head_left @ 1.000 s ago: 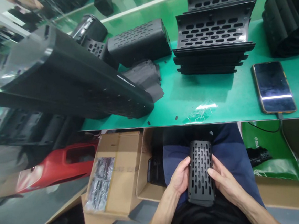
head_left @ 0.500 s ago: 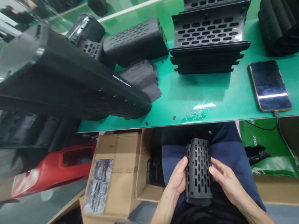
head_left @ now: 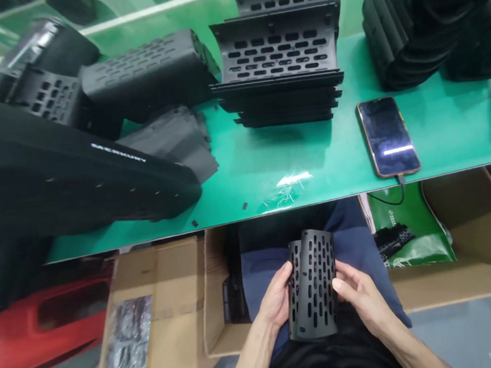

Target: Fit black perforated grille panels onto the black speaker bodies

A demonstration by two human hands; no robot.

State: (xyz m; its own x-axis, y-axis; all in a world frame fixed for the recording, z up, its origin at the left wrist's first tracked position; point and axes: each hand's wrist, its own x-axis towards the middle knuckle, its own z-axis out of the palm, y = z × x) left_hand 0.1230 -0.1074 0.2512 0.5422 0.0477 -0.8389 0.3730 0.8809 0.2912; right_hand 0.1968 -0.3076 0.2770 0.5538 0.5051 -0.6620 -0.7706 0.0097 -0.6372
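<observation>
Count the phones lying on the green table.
1. The phone lies face up near the table's front edge, right of the stacked slotted panels, with a cable plugged in.

Matt black plastic grille (head_left: pixel 312 283); glossy glass phone (head_left: pixel 387 136); smooth green table mat (head_left: pixel 311 150); brown cardboard box (head_left: pixel 170 303)

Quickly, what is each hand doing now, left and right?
Left hand: closed on the left edge of the slotted panel.
Right hand: holding the panel's right edge.
</observation>
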